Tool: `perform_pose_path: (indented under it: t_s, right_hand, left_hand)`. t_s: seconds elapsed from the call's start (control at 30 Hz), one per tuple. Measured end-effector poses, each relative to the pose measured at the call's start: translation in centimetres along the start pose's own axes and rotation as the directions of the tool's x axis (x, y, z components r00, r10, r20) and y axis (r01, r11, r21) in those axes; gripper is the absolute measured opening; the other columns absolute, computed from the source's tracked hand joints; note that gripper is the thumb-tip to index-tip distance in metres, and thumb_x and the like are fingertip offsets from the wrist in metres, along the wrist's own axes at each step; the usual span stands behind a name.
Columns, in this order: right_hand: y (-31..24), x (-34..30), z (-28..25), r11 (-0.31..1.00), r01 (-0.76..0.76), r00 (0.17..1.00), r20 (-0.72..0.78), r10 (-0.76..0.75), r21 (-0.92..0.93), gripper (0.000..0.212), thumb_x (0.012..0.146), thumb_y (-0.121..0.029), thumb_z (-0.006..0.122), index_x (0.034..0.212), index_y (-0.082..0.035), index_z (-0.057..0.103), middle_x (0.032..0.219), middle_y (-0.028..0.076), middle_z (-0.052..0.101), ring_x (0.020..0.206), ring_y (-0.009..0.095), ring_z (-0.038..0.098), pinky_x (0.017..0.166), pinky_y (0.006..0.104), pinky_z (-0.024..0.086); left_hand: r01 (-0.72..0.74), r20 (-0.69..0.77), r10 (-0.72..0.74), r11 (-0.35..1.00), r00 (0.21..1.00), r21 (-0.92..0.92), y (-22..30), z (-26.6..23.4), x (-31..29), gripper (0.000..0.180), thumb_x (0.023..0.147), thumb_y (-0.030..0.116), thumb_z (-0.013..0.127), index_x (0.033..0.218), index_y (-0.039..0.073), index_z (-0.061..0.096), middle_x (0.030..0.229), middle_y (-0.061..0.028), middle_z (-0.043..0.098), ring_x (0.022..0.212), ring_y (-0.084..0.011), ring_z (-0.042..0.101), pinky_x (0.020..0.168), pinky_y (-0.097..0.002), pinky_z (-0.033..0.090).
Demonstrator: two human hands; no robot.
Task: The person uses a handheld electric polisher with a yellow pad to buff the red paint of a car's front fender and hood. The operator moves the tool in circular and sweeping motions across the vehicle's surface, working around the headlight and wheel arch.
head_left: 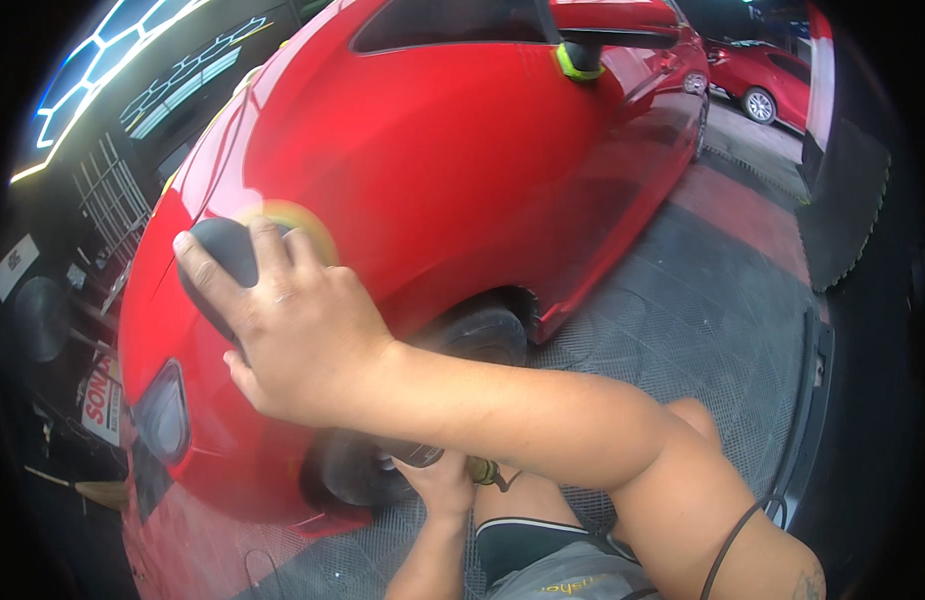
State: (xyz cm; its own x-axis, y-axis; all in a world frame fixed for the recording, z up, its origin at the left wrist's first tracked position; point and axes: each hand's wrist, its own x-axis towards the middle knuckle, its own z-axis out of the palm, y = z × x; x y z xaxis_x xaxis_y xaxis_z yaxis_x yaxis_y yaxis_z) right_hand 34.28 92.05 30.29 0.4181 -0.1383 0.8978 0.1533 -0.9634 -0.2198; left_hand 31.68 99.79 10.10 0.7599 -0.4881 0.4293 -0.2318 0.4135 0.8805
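A car polisher with a dark rounded head lies against the front fender of a red car. Its yellow pad is blurred and touches the paint. My right hand is closed over the head from above, fingers spread across it. Below my right forearm, my left hand is wrapped round the rear grip of the same polisher, near where a cable comes out. My right arm hides the middle of the tool.
The front wheel and headlight are close by. Yellow-green tape wraps the side mirror's base. A black cord runs over my right arm. Grid tiles cover the floor. Another red car stands far right.
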Motion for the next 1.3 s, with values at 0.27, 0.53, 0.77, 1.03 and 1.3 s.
perform_pose_path:
  t_s: [0.27,0.53,0.77,1.03,1.3]
  right_hand:
    - [7.8,0.5,-5.8,0.972,-0.233,0.971,-0.064,0.231,-0.015,0.096,0.086,-0.03,0.085,0.168,-0.021,0.037,0.144,0.029,0.051,0.127,0.052,0.062,0.092,0.0607,0.064]
    - [20.9,-2.0,-11.5,0.922,-0.385,0.89,-0.278,0.361,-0.038,0.101,0.083,-0.038,0.084,0.169,-0.027,0.034,0.138,0.026,0.058,0.122,0.049,0.069,0.1,0.0602,0.06]
    - [30.2,-5.4,-14.7,0.863,-0.481,0.785,-0.362,0.503,0.156,0.102,0.082,-0.037,0.089,0.168,-0.02,0.037,0.133,0.023,0.064,0.118,0.04,0.072,0.103,0.0533,0.059]
    - [27.6,-10.1,-11.7,0.91,-0.353,0.828,-0.379,0.413,0.219,0.104,0.082,-0.023,0.09,0.17,-0.013,0.035,0.14,0.025,0.06,0.121,0.041,0.071,0.104,0.0518,0.06]
    - [20.6,-11.8,-7.6,0.94,-0.288,0.874,-0.351,0.336,0.184,0.111,0.077,-0.02,0.092,0.172,-0.017,0.035,0.144,0.028,0.051,0.126,0.049,0.063,0.1,0.0543,0.061]
  left_hand:
    - [0.196,0.063,-0.193,0.98,0.979,-0.031,-0.5,6.1,3.2,0.076,0.089,0.005,0.09,0.148,-0.001,0.043,0.12,-0.0113,0.068,0.093,-0.018,0.07,0.088,-0.0355,0.059]
    - [0.04,0.169,-0.079,0.974,0.982,0.225,-4.2,15.4,6.6,0.075,0.08,-0.003,0.092,0.138,0.005,0.045,0.11,-0.0069,0.066,0.097,-0.0156,0.068,0.084,-0.0332,0.059]
    - [0.133,0.256,-0.258,0.897,0.931,0.421,-4.8,20.5,8.7,0.073,0.081,0.009,0.09,0.139,0.002,0.045,0.113,-0.0128,0.071,0.105,-0.0234,0.071,0.097,-0.0415,0.058]
    - [0.208,0.124,-0.31,0.837,0.943,0.506,-7.8,17.4,5.3,0.075,0.081,0.009,0.091,0.141,0.005,0.046,0.121,-0.0153,0.071,0.112,-0.0265,0.071,0.102,-0.0431,0.056]
    - [0.205,0.056,-0.269,0.837,0.961,0.507,-9.3,10.7,2.0,0.081,0.079,0.015,0.093,0.144,0.006,0.047,0.125,-0.0151,0.071,0.113,-0.027,0.072,0.1,-0.0429,0.057]
